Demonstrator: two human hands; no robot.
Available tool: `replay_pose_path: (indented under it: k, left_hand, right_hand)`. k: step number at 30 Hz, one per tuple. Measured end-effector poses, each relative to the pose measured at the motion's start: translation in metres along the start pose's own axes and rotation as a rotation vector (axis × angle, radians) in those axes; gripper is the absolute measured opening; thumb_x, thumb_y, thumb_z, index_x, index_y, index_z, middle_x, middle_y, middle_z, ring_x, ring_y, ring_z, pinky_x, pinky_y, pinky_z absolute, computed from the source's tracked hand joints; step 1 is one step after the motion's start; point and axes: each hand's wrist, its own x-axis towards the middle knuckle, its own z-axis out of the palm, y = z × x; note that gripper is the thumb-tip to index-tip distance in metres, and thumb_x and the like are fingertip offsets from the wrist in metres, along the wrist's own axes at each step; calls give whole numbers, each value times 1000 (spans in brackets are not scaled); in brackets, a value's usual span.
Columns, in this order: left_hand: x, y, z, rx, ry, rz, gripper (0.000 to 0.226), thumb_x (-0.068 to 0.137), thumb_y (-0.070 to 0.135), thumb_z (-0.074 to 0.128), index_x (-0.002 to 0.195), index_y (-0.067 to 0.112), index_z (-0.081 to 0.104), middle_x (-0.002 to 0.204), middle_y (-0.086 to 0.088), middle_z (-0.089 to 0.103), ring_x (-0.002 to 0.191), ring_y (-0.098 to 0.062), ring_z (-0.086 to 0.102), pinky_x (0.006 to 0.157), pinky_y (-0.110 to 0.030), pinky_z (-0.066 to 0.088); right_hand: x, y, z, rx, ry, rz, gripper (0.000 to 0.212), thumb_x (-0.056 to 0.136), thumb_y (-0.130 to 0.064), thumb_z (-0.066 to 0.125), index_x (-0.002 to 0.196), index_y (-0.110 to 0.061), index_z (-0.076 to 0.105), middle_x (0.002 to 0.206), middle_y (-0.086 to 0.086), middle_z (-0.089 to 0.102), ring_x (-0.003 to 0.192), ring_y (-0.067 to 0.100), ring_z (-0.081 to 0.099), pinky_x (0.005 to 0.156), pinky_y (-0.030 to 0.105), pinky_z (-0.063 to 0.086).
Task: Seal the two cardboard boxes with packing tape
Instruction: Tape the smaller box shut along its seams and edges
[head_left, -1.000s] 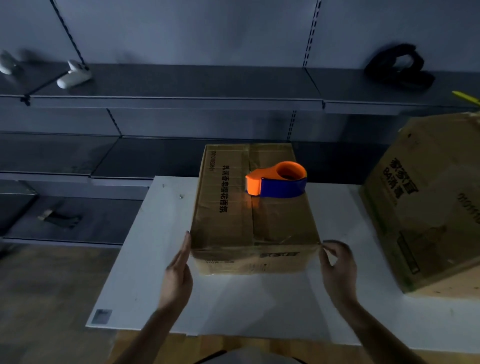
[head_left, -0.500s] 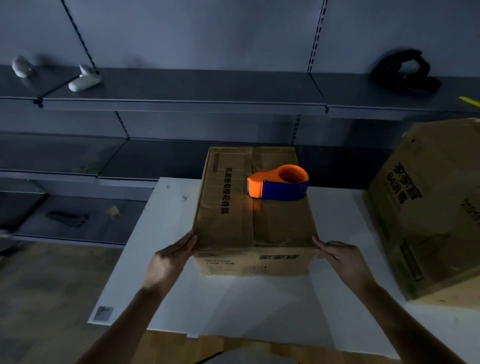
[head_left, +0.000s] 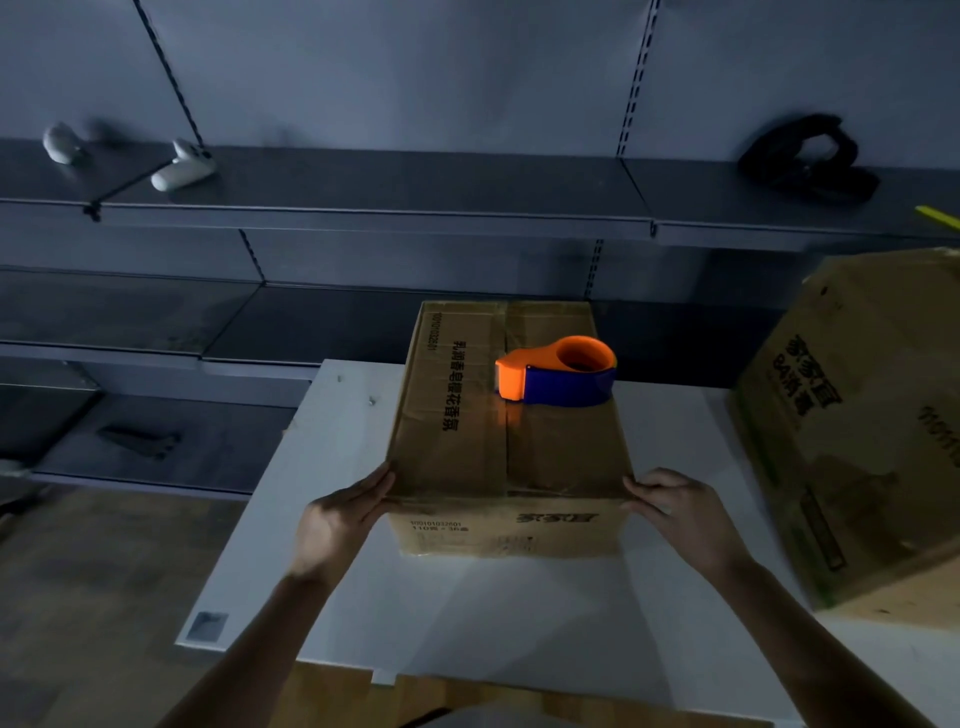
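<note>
- Brown cardboard box, long and low with black printed characters on its top, lies on the white tabletop directly between the two sets of fingers, its short end facing the person.
- Left hand grips the near left corner of that box; its fingers lie against the side and top edge.
- Right hand grips the near right corner, with its fingers bent round the edge.
- Orange and blue plastic tape dispenser sits on the box top, beyond the fingers and nearer the right ones, close to the far end and partly over the centre seam.
- Larger brown cardboard box with printed characters stands tilted to the right of the right fingers, apart from the smaller one, with a strip of bare tabletop between them.
- Grey metal shelves run along the wall past the far end of the box, well beyond both sets of fingers.
- Two small white objects lie on the upper shelf far to the left of the left fingers; a black object lies on the same shelf above the right fingers. What they are cannot be told in the dim light.
- Nothing lies between either hand and the dispenser except the box top itself.
</note>
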Motion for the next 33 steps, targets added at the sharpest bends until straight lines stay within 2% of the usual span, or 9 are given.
replay_pose_path:
  k: [6, 9, 13, 18, 21, 25, 28, 31, 33]
  left_hand:
    - [1, 0, -3, -19, -6, 55, 53, 101, 36, 31, 100, 2, 71, 109, -11, 68, 81, -10, 69, 71, -15, 51]
    - [2, 1, -2, -8, 20, 17, 52, 100, 37, 33, 97, 4, 73, 106, -8, 70, 80, -9, 70, 65, -19, 55]
    - [3, 2, -1, -48, 24, -40, 53, 100, 39, 34, 95, 3, 74, 105, -10, 70, 81, -12, 70, 86, -4, 42]
    - [15, 6, 1, -30, 57, -110, 55, 98, 43, 38, 85, 4, 75, 104, -9, 70, 88, -15, 70, 71, -25, 58]
    - [38, 14, -2, -28, 35, -166, 59, 98, 46, 32, 86, 7, 74, 106, -8, 70, 89, -17, 70, 69, -24, 56]
    - [67, 24, -5, -76, -147, -249, 66, 95, 59, 21, 119, 14, 62, 131, -3, 56, 118, -18, 55, 94, -37, 50]
    - [77, 26, 0, -188, -362, -546, 68, 90, 60, 35, 147, 23, 22, 153, 4, 21, 137, -17, 30, 108, -40, 35]
    - [80, 30, 3, -440, -424, -756, 66, 94, 39, 47, 148, 22, 12, 149, -2, 31, 132, -23, 39, 104, -36, 38]
    - [75, 27, 4, -584, -407, -857, 56, 98, 30, 42, 147, 20, 17, 143, -4, 39, 129, -22, 41, 104, -33, 36]
  right_hand:
    - [1, -4, -5, 51, -26, 12, 42, 80, -40, 60, 96, -4, 74, 75, -14, 56, 69, -1, 53, 58, 4, 39]
    - [-1, -6, -4, 81, 19, 20, 63, 86, -59, 41, 94, -6, 74, 71, -9, 62, 66, 3, 56, 53, 11, 44]
    - [3, -5, -6, 17, -38, 28, 70, 88, -65, 32, 88, -10, 75, 68, -7, 59, 59, 6, 54, 48, 18, 42]
    - [32, -20, -13, -192, -53, 89, 42, 85, -44, 57, 59, -11, 63, 72, -5, 51, 56, 7, 47, 49, 19, 34]
    - [65, -35, -7, -299, -18, 62, 13, 81, -23, 71, 75, -11, 68, 91, 1, 60, 76, 14, 56, 59, 20, 43]
    - [110, -47, 6, -389, 16, 88, 29, 74, -22, 76, 98, -6, 68, 113, 11, 62, 102, 33, 61, 85, 43, 49]
    - [139, -53, 15, -429, -144, 149, 51, 86, -34, 61, 129, -7, 50, 136, 9, 48, 127, 29, 43, 109, 41, 30]
    - [157, -51, 24, -512, -281, 231, 66, 90, -48, 50, 141, -10, 31, 143, 6, 40, 134, 22, 34, 116, 36, 13]
    - [163, -51, 29, -551, -315, 258, 66, 87, -56, 49, 136, -13, 38, 138, 3, 47, 130, 20, 39, 116, 38, 8]
